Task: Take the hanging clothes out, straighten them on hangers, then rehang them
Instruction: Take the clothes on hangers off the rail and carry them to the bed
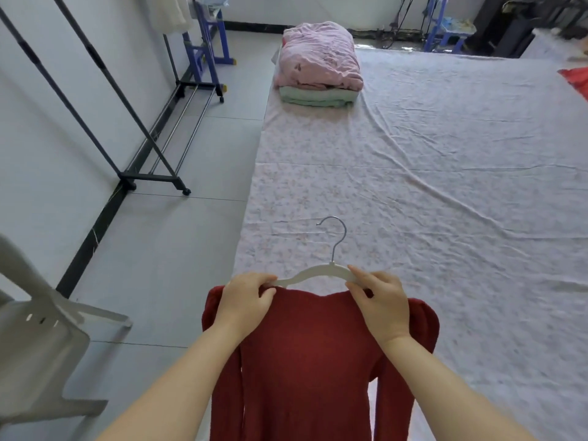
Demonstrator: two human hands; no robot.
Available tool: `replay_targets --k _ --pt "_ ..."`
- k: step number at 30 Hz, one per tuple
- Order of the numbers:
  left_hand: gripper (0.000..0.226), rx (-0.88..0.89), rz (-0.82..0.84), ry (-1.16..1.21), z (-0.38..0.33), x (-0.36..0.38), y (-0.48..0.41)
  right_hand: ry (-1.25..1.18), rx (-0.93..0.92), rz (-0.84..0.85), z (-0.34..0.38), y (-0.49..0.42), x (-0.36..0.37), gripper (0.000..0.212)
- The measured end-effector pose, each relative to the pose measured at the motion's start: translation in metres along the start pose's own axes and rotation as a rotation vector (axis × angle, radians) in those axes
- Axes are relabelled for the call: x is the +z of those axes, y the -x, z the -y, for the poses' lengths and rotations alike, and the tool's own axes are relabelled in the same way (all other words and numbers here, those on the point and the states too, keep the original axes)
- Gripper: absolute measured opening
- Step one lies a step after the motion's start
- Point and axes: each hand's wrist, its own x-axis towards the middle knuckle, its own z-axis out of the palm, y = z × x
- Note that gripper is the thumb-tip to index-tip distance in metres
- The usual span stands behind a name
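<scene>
red sweater point(305, 361) — on white hanger point(332, 268)

Sweater point(305, 361) on hanger point(321, 272) at nr edge of bed point(413, 186), clothes pile point(318, 65) on far end, rack point(149, 178) & chair point(38, 345) to L.

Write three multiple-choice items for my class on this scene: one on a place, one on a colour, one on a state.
1. The folded pile lies on the bed at its: A near edge; B middle; C far left corner.
2. The sweater on the hanger is: A green; B dark red; C white.
3. The left hand and right hand: A hang idle; B lie flat; C pinch the hanger.
Key: C, the pile sits at the far left corner; B, the knit is dark red; C, both hands clasp the hanger's arms.
</scene>
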Motion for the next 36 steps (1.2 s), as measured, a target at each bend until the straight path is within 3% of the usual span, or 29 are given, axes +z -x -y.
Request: replay_targets --k 7,12,16,27,36 --pt "0.041 -0.093 0.14 -0.128 0.017 0.042 -0.051 0.178 0.173 0.367 -0.033 -0.046 0.063 0.049" --pt "0.04 -0.141 0.244 -0.152 0.023 0.056 -0.041 0.2 0.201 0.496 -0.052 -0.016 0.065 0.046" --pt "0.043 -0.104 0.308 -0.215 0.012 0.054 -0.038 0.233 0.244 0.506 -0.056 -0.001 0.051 0.05" --pt "0.053 0.325 0.537 -0.487 -0.064 0.036 -0.029 0.308 0.484 0.369 -0.035 0.07 -0.028 0.055" --pt "0.053 0.979 0.732 -0.637 -0.145 0.057 0.056 0.348 0.957 0.025 0.009 0.248 -0.101 0.05"
